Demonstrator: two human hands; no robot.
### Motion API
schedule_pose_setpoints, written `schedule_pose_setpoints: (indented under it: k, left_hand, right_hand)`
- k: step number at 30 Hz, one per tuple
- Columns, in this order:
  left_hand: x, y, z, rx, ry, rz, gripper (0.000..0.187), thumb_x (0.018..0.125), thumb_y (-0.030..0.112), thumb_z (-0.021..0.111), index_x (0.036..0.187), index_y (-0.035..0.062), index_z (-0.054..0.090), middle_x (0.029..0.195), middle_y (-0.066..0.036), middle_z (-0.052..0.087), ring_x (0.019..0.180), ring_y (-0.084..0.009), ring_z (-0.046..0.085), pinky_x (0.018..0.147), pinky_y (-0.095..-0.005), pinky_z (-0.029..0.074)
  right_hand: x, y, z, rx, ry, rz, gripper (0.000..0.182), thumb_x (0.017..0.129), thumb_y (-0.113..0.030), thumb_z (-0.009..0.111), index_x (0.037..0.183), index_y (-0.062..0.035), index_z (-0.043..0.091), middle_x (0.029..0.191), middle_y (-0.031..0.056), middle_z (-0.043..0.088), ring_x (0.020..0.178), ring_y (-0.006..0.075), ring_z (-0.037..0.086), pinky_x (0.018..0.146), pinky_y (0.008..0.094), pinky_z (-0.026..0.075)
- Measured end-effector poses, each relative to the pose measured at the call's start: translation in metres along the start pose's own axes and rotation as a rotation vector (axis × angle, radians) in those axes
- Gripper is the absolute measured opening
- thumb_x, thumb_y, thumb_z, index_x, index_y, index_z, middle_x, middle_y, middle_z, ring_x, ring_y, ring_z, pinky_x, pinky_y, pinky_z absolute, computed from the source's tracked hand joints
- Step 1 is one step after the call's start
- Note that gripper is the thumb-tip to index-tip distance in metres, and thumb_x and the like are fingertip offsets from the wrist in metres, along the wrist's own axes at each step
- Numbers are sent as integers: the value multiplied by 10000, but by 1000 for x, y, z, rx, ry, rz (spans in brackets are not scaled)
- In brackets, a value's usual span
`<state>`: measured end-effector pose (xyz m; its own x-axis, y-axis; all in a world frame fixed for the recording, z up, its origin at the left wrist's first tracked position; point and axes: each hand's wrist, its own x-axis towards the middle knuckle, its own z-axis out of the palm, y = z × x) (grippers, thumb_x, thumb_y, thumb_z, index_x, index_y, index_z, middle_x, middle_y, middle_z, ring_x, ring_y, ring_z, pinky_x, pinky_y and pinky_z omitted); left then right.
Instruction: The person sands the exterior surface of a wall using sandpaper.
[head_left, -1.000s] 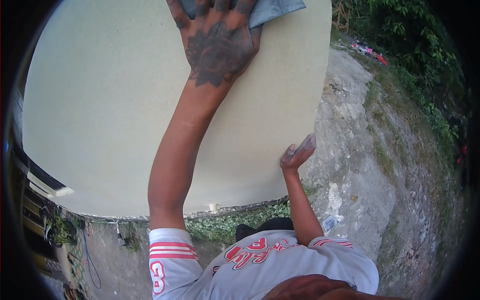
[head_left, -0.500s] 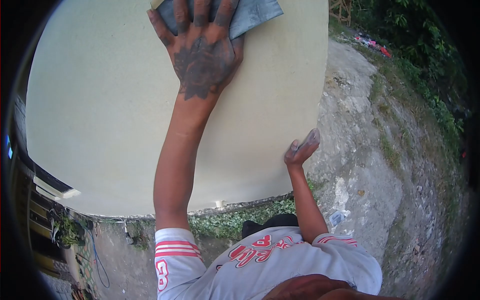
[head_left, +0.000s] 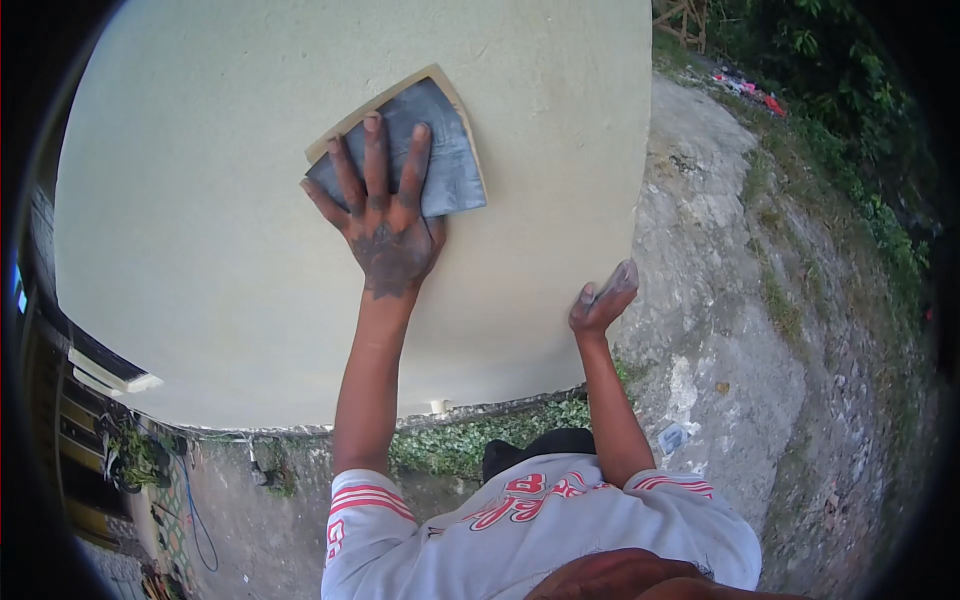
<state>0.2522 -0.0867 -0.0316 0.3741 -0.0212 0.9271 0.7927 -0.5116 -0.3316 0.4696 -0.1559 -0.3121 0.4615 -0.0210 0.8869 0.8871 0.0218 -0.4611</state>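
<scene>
My left hand (head_left: pixel 385 225) lies with spread fingers on a sheet of sandpaper (head_left: pixel 447 165), pressing it against the pale wall (head_left: pixel 220 270). The sheet is blue-grey on top, with a tan layer showing along its upper and right edges. Grey dust darkens the fingers, and a dark tattoo covers the back of this hand. My right hand (head_left: pixel 604 298) rests by the wall's right edge, its dusty fingers stretched out together and the thumb apart. I see nothing held in it, though its palm side is partly hidden.
Rough grey rocky ground (head_left: pixel 720 290) slopes along the right, with green bushes (head_left: pixel 850 90) beyond. Low green plants (head_left: pixel 440 450) grow at the wall's foot. A pale ledge (head_left: pixel 105 375), a potted plant (head_left: pixel 135 455) and a blue hose (head_left: pixel 197 520) are at lower left.
My left hand has come down the wall toward me with the sandpaper, so the whole sheet now shows. My right hand has stayed at the wall's edge.
</scene>
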Motion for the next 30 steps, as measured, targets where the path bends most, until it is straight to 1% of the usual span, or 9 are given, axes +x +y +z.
schedule_pose_setpoints:
  k: [1, 4, 6, 10, 14, 20, 23, 28, 30]
  left_hand:
    - [-1, -17, -7, 8, 11, -133, 655, 979, 260, 498, 1615, 194, 360, 1691, -185, 246, 1571, -455, 96, 1207, -680, -26]
    - [-22, -46, -11, -39, 81, -527, 809, 936, 213, 526, 1659, 119, 176, 1706, -238, 95, 1556, -511, 39, 1184, -719, -56]
    - [-45, -25, -2, 21, 47, -495, 787, 941, 207, 493, 1652, 84, 179, 1698, -260, 83, 1551, -521, 36, 1181, -724, -45]
    - [-116, 55, 17, -146, -118, -180, 841, 810, 197, 570, 1618, 193, 338, 1691, -260, 149, 1552, -531, 9, 1166, -757, -89]
    - [-140, 67, 13, -144, -233, -140, 752, 846, 220, 591, 1575, 300, 425, 1688, -192, 230, 1565, -491, 55, 1185, -740, -68]
    - [-115, 4, 2, -97, -39, -459, 773, 858, 181, 497, 1614, 131, 345, 1683, -272, 177, 1546, -543, 47, 1182, -724, -43]
    - [-126, 26, 2, -196, -22, -472, 828, 818, 133, 492, 1623, 92, 302, 1678, -303, 143, 1528, -585, 29, 1172, -737, -47]
    - [-186, 107, -25, -374, -327, -401, 832, 806, 106, 582, 1606, 171, 361, 1692, -230, 178, 1531, -571, 64, 1173, -762, 22]
    - [-191, 124, -43, -536, -387, -380, 726, 828, 102, 622, 1537, 132, 470, 1643, -194, 337, 1531, -496, 207, 1196, -717, 109]
  right_hand:
    - [0, 1, 0, -2, 0, -1, 652, 1056, -411, 409, 1586, -50, 293, 1454, 326, 430, 1236, 468, 480, 1016, 561, 352]
    - [-1, 0, 0, 1, -3, -8, 652, 1055, -412, 407, 1588, -54, 292, 1441, 323, 436, 1231, 467, 484, 1011, 563, 358]
    - [-2, 1, 2, 15, 12, 5, 660, 1052, -412, 409, 1587, -45, 289, 1431, 324, 437, 1235, 470, 481, 1014, 568, 363]
    - [-4, 4, 3, -1, -15, -25, 669, 1051, -414, 411, 1585, -32, 284, 1431, 323, 431, 1238, 479, 474, 1020, 574, 366]
    - [-3, -1, 1, -5, -14, -3, 690, 1063, -450, 396, 1587, -20, 270, 1442, 325, 416, 1251, 490, 462, 1032, 587, 361]
    - [-3, 1, -8, 34, -120, 28, 728, 1088, -464, 367, 1614, -8, 153, 1493, 320, 334, 1324, 481, 404, 1094, 586, 328]
    - [-4, -5, -15, 95, -211, 121, 753, 1088, -465, 376, 1609, 17, 124, 1512, 324, 288, 1364, 478, 362, 1131, 582, 300]
    - [2, -22, -23, 161, -237, 271, 759, 1081, -476, 409, 1584, 50, 196, 1511, 323, 288, 1401, 478, 330, 1156, 581, 271]
    - [13, -32, -33, 128, -222, 200, 752, 1079, -478, 417, 1572, 58, 230, 1522, 324, 275, 1410, 472, 320, 1158, 580, 269]
